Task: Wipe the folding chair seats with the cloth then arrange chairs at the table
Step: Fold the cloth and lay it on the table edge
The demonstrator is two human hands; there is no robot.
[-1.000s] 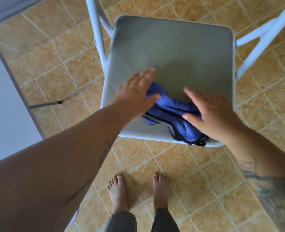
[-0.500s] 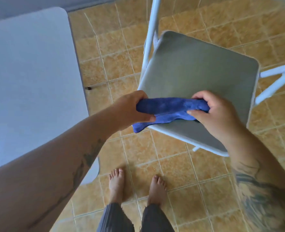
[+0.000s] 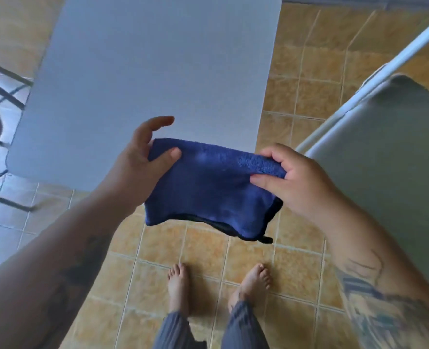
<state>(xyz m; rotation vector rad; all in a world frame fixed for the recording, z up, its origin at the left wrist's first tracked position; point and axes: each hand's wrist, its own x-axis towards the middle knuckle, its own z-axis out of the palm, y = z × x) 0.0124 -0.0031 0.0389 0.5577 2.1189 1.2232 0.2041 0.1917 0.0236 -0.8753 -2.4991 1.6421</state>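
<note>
Head view: bare feet (image 3: 218, 285) on tile; above them the cloth (image 3: 210, 187) hangs folded, left hand (image 3: 143, 165) pinching one top corner, right hand (image 3: 296, 182) the other, likely refolding for a fresh face. Chair (image 3: 389, 159) right, table (image 3: 158, 71) beyond.

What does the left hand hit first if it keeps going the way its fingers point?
Probably the table: the left hand, holding the cloth, points up-frame over its near edge. Its height above the tabletop is unclear.
</note>
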